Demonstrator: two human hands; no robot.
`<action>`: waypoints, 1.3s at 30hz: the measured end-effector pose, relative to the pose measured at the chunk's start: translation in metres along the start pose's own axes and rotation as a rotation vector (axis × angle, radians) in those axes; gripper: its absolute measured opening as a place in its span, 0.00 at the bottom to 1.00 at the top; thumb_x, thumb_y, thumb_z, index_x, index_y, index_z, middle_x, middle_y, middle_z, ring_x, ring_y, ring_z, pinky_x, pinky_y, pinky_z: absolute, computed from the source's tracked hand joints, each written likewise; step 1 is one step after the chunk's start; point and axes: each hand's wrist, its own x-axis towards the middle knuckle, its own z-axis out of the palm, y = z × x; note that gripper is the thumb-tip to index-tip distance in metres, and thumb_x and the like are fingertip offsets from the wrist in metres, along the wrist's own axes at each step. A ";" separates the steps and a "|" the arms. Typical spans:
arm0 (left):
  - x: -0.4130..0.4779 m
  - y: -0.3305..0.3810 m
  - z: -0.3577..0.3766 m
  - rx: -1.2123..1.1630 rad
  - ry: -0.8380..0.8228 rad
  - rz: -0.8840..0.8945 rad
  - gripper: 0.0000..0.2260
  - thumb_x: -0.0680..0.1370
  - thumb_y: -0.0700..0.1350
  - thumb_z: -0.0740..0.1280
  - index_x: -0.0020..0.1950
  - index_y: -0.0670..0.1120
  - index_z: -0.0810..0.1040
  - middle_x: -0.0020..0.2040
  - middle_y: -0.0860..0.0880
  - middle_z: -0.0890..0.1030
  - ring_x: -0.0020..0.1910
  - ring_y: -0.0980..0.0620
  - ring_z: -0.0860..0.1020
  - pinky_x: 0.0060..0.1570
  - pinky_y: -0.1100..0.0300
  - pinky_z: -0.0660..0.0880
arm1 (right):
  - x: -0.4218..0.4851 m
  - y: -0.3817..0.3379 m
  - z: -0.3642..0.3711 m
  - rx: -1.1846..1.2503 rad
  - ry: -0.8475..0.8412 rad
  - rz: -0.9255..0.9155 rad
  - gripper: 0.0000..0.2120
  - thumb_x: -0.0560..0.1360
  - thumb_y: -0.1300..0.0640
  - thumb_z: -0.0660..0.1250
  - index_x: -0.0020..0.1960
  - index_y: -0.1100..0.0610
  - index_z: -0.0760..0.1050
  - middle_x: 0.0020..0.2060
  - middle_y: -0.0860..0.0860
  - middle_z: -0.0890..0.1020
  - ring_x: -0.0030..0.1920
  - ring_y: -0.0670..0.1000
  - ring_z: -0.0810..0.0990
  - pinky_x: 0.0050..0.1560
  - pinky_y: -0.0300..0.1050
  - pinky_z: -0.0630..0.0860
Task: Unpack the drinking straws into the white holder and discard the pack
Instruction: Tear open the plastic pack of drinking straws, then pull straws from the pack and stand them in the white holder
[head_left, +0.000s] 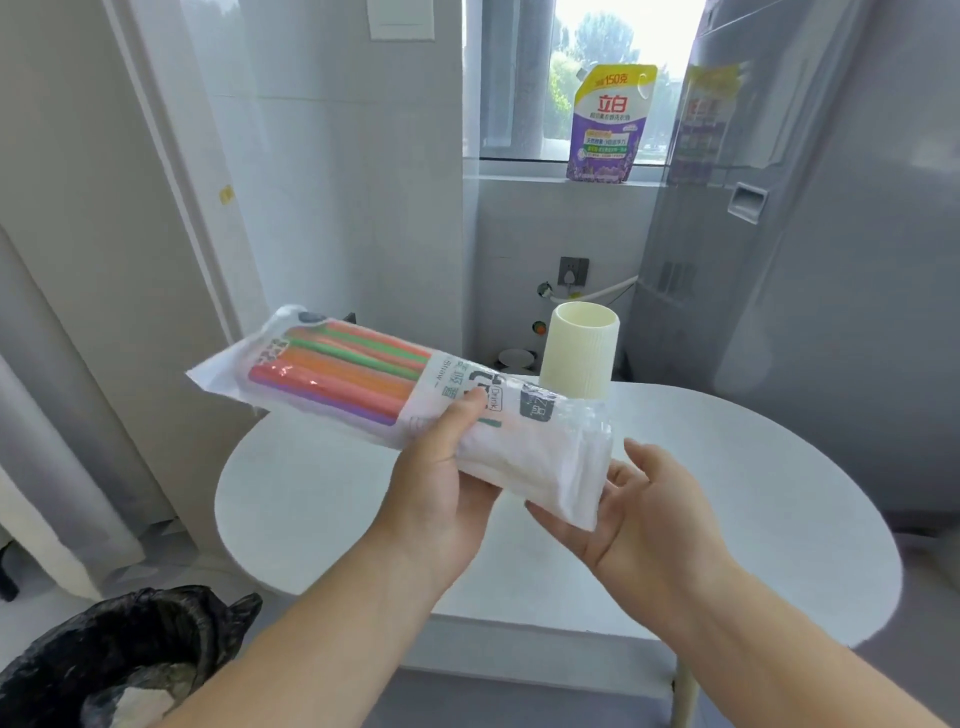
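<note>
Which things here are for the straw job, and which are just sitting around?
For the job: straw pack, gripped by the left hand, right hand at its end; white holder; black-bagged bin.
Just lying about: purple detergent pouch on the windowsill; wall socket.

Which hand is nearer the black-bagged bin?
Left. The left hand grips the straw pack up and right of the bin; the right hand is farther right, at the pack's near end.

Home utility corner by the looks of it, white tiled walls (337, 182), laundry detergent refill pouch (610, 124) on the window sill (519, 176), wall socket (573, 271) with a white hose (597, 293) beside it, tall grey fridge (831, 260), small round white table (753, 493), black-bagged bin (119, 639)
</note>
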 end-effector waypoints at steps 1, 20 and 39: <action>0.001 0.000 0.001 0.068 -0.011 0.040 0.16 0.80 0.41 0.67 0.67 0.43 0.79 0.55 0.43 0.85 0.56 0.44 0.84 0.54 0.49 0.81 | 0.005 0.000 -0.004 0.026 0.034 0.020 0.22 0.83 0.48 0.54 0.66 0.64 0.73 0.56 0.64 0.84 0.58 0.65 0.83 0.59 0.61 0.78; 0.021 0.009 -0.022 0.264 0.037 -0.030 0.09 0.77 0.45 0.72 0.57 0.51 0.83 0.53 0.48 0.88 0.48 0.49 0.87 0.43 0.53 0.84 | 0.036 0.002 -0.006 -0.385 0.119 -0.090 0.16 0.84 0.56 0.56 0.49 0.60 0.81 0.40 0.55 0.87 0.37 0.54 0.85 0.45 0.54 0.83; 0.013 0.015 -0.033 0.032 0.091 -0.034 0.18 0.80 0.46 0.69 0.71 0.47 0.79 0.57 0.47 0.87 0.50 0.49 0.87 0.43 0.55 0.85 | 0.027 -0.015 -0.011 -0.877 -0.009 -0.426 0.08 0.78 0.54 0.70 0.49 0.60 0.78 0.28 0.51 0.80 0.25 0.49 0.75 0.29 0.44 0.75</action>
